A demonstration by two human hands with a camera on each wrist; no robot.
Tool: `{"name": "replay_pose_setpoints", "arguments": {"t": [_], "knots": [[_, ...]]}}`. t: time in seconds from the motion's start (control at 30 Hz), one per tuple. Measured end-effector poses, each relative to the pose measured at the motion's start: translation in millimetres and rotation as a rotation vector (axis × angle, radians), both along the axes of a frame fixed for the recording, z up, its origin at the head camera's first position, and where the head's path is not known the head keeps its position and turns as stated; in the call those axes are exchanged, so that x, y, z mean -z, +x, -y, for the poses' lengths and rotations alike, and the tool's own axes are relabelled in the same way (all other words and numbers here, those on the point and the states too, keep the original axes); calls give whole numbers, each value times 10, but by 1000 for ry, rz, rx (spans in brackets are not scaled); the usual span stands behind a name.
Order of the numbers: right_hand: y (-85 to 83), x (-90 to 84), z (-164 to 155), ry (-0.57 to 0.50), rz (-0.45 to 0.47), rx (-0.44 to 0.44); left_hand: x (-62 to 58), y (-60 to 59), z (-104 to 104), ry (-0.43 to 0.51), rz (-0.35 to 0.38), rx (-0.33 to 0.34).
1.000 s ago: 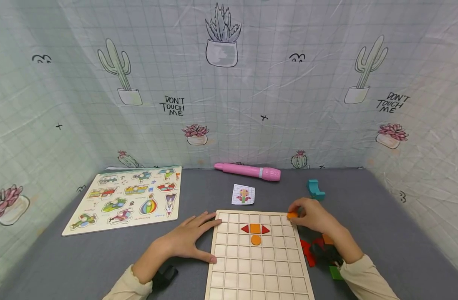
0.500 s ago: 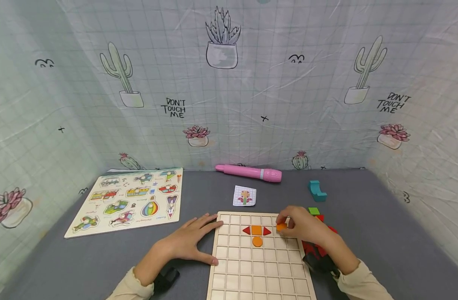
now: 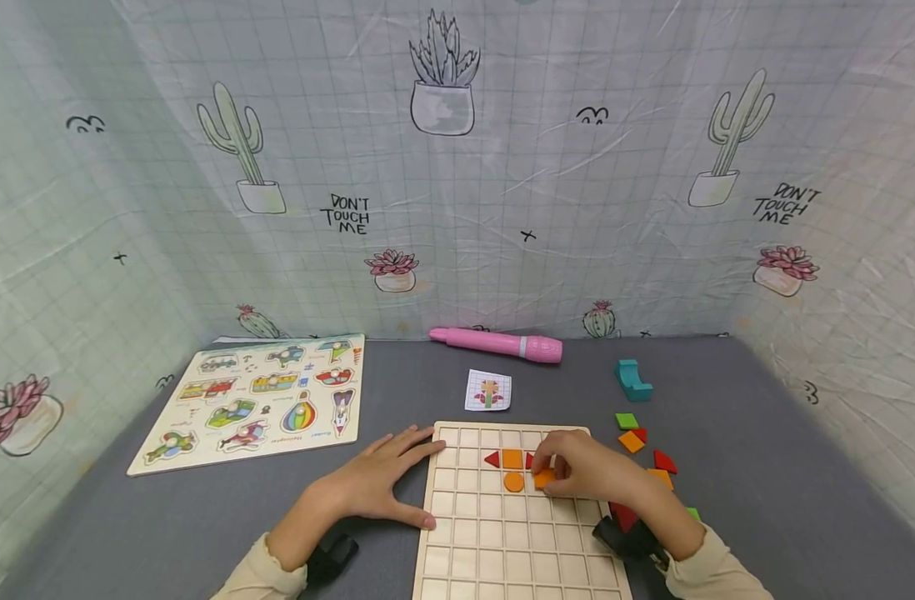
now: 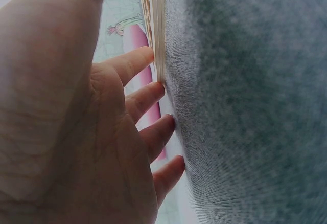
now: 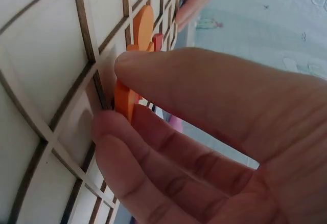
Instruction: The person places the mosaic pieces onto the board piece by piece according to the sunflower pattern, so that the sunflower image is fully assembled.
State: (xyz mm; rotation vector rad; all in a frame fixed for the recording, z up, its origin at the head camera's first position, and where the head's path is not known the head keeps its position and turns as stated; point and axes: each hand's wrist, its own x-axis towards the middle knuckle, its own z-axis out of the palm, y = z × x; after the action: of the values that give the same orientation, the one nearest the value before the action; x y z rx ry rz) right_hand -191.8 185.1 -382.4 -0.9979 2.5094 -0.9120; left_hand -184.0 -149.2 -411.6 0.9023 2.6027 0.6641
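A wooden grid board [image 3: 502,537] lies in front of me. On its upper rows sit an orange square [image 3: 512,459], an orange round piece [image 3: 513,482] and red triangles [image 3: 492,459] either side of the square. My right hand [image 3: 596,467] pinches a small orange tile [image 3: 543,479] between thumb and fingers, close over the cell to the right of the round piece. In the right wrist view the fingers partly hide this orange tile [image 5: 123,98]. My left hand [image 3: 375,479] rests at the board's left edge, fingers spread, thumb and fingertips touching the rim.
Loose red, orange and green tiles [image 3: 632,442] lie right of the board, some hidden under the right arm. Behind it are a patterned card [image 3: 488,390], a pink microphone-shaped toy [image 3: 495,343] and a teal curved block [image 3: 633,381]. A vehicle puzzle board [image 3: 255,400] lies left.
My right hand has carried the orange tile from the board's upper right corner leftward and nearer, beside the round piece. More loose tiles now show. The left hand stays put.
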Motion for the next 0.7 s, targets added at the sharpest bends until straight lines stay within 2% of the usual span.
{"name": "replay_pose_setpoints", "arguments": {"t": [0.47, 0.7], "knots": [[30, 7, 59, 49, -40, -16, 12, -12, 1, 9, -9, 3], [30, 25, 101, 49, -27, -14, -3, -3, 6, 10, -5, 5]]}}
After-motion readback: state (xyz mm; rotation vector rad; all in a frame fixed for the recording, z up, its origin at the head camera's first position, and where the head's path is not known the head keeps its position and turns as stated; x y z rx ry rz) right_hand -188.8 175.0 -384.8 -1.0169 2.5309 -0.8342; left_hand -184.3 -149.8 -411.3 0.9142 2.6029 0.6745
